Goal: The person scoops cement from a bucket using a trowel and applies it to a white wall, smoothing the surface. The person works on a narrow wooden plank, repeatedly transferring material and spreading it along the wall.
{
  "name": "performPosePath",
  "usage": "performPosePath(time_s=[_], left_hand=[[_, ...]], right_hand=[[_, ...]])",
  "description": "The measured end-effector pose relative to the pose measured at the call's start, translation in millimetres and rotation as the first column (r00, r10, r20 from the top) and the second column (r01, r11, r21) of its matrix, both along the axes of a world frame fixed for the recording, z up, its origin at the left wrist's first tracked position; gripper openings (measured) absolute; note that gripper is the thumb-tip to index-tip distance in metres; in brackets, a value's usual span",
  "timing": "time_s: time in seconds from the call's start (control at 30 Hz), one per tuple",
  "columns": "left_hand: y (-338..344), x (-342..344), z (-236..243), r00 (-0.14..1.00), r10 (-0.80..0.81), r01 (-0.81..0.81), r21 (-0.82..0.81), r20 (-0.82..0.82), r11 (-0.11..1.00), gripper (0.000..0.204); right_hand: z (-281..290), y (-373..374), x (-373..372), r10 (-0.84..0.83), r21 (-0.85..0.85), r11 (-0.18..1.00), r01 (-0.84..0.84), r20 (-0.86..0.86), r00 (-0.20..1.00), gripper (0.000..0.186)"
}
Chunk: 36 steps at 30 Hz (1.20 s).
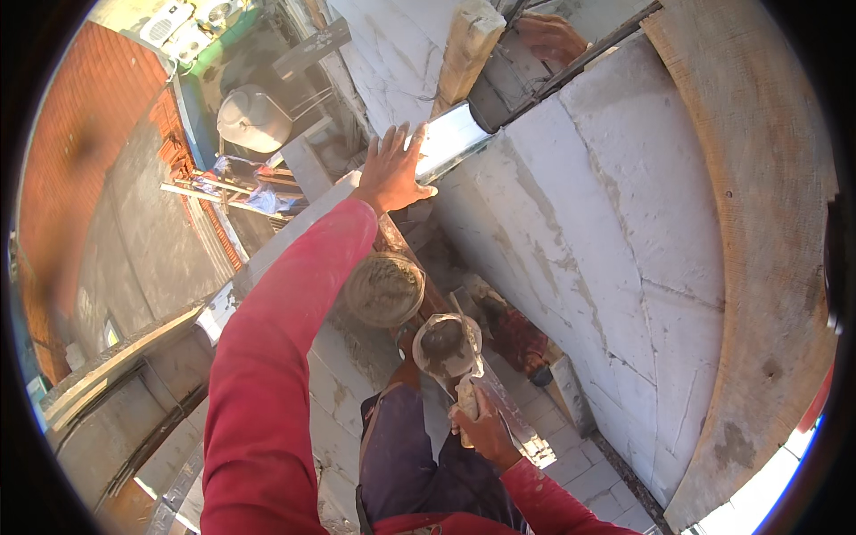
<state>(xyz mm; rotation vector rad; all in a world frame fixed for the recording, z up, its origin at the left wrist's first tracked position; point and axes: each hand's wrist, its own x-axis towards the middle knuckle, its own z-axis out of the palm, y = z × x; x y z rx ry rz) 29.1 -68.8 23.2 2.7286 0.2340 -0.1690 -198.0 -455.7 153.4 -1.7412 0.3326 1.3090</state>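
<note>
My left hand (390, 169) reaches forward with its fingers spread, lying by the end of a bright, pale strip (450, 141) on top of the block wall. Nothing shows in its grip. Low in front of my body, my right hand (486, 428) is closed round the crusted handle of a dipper (448, 346). The dipper's round bowl has a pale, mortar-smeared rim and grey stuff inside. Just beyond it, to the left, stands a round bucket (385, 290) of grey-brown mortar. A narrow plank (513, 415) runs beneath the dipper, partly hidden.
A tall white block wall (588, 223) rises at the right, with a broad curved wooden board (758, 178) beside it. A wooden post (468, 49) stands beyond my left hand. At left, far below, lie an orange roof (85, 116) and a pale tank (254, 119).
</note>
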Motion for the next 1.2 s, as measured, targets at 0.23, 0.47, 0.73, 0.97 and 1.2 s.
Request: performPosePath(time_s=[0.23,0.47,0.73,0.97,1.2], left_hand=[[-4,-19,1,0.99,0.074,-0.081,0.06,0.123,0.995,0.115],[-36,-70,10,0.938,0.155,-0.193,0.096,0.312,0.976,0.107],[-130,-183,16,0.876,0.411,-0.41,-0.059,0.253,0.91,0.098],[-231,-350,18,0.846,0.499,-0.524,-0.121,-0.19,0.843,0.089],[-295,-506,67,0.603,0.595,-0.755,-0.14,-0.532,0.641,0.081]], right_hand=[[6,-32,-5,0.027,-0.049,0.998,-0.028,-0.018,0.999,0.061],[2,-84,-16,0.025,-0.108,0.994,-0.029,-0.034,0.999,0.072],[8,-117,-30,-0.009,-0.094,0.996,0.007,-0.026,1.0,0.061],[8,-147,-45,0.004,-0.07,0.998,-0.005,-0.02,1.0,0.048],[13,-180,-47,0.015,0.004,1.0,-0.015,0.051,0.999,0.036]])
